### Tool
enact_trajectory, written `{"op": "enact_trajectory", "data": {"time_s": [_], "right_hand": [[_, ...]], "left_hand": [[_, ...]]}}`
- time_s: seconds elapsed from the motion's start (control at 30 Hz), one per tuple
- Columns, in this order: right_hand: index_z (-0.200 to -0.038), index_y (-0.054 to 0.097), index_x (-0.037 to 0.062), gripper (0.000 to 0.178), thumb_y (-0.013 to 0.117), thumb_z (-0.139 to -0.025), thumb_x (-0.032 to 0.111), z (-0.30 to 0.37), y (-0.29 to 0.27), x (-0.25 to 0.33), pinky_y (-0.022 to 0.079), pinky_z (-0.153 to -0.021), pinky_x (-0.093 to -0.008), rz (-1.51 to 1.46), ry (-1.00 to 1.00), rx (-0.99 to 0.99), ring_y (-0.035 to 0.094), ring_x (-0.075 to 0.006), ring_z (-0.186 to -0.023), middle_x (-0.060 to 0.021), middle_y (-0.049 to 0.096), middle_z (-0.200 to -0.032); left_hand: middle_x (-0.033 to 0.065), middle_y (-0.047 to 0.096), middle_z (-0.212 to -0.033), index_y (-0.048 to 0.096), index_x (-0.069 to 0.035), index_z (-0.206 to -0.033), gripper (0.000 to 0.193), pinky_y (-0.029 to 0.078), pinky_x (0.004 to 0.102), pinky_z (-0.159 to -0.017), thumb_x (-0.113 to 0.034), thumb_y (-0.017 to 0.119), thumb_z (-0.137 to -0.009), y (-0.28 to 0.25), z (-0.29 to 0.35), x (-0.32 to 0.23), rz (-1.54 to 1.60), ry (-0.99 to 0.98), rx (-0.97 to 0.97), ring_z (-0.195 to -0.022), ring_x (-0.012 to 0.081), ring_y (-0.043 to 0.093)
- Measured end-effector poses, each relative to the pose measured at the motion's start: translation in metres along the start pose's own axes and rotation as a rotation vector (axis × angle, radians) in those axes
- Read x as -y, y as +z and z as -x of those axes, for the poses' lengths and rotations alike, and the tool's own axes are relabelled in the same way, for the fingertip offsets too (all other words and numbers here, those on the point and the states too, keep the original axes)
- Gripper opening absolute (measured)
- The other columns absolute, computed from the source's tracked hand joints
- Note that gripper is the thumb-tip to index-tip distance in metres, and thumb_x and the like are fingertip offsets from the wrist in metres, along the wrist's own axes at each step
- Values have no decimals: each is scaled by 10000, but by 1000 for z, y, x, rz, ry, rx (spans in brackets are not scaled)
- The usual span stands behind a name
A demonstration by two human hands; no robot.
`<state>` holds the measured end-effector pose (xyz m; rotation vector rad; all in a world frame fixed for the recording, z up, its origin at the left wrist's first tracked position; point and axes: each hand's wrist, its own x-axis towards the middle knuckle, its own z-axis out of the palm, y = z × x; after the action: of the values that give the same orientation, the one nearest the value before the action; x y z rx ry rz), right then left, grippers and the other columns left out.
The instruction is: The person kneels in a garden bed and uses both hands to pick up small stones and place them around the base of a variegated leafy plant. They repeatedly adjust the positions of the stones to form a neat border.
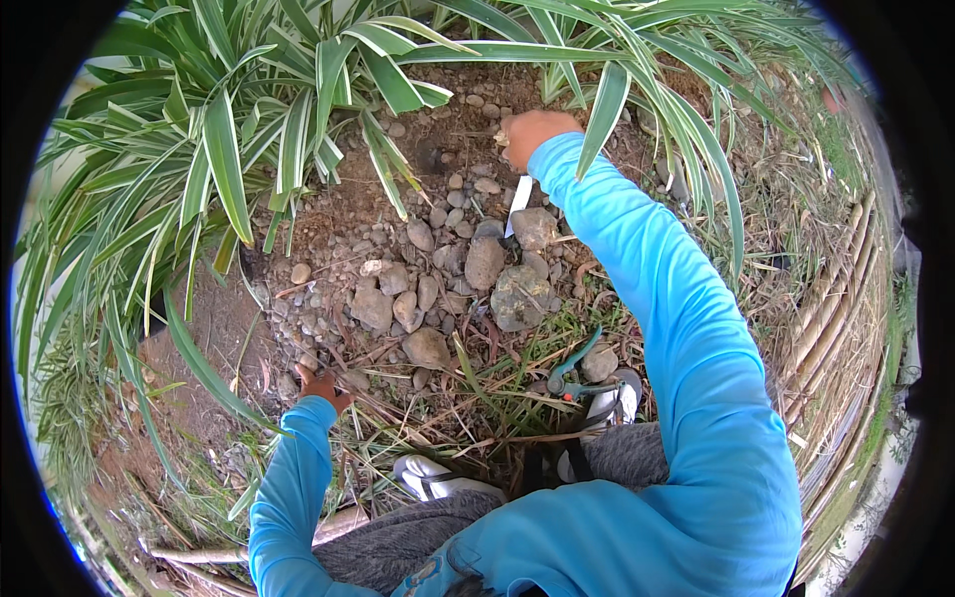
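My right hand [537,137] reaches far forward to the soil below the striped leaves. Its fingers are curled closed, and a small pale bit shows at their tips, too small to name. Just below that hand a flat white strip [519,204] leans by a large brown stone [534,228]. At the left, my left hand [324,386] is low over the ground with fingers apart, close to small stones [307,362]. Between the hands lies a heap of rounded stones [484,262], with a mossy one [520,298] among the biggest.
Teal-handled pruning shears [569,374] lie on dry grass beside my right shoe [615,400]. Long green-and-white leaves [227,159] hang over the far side and left. Bamboo poles [831,289] run along the right edge. My left shoe [446,480] stands on the grass.
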<state>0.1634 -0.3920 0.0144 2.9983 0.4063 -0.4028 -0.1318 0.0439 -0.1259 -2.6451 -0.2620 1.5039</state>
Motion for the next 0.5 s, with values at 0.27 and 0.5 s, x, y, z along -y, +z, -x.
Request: {"op": "enact_trajectory", "data": {"time_s": [0.27, 0.5], "right_hand": [[-1172, 630, 120, 331, 498, -884, 215, -44, -17, 20, 529, -855, -441, 73, 23, 4, 642, -293, -1035, -108, 665, -1129], [-1139, 650, 162, 328, 571, -830, 239, -31, -43, 16, 523, -865, -432, 41, 44, -65, 650, -302, -1009, -106, 674, -1092]], "left_hand": [[485, 217, -1328, 340, 33, -1405, 873, 258, 357, -1142, -541, 628, -813, -3, 8, -2, -47, 23, -20, -1221, 528, 415], [443, 13, -1405, 356, -36, -1422, 860, 285, 373, -1127, -565, 624, -799, -5, 6, -5, -3, -23, 12, -1252, 539, 378]]}}
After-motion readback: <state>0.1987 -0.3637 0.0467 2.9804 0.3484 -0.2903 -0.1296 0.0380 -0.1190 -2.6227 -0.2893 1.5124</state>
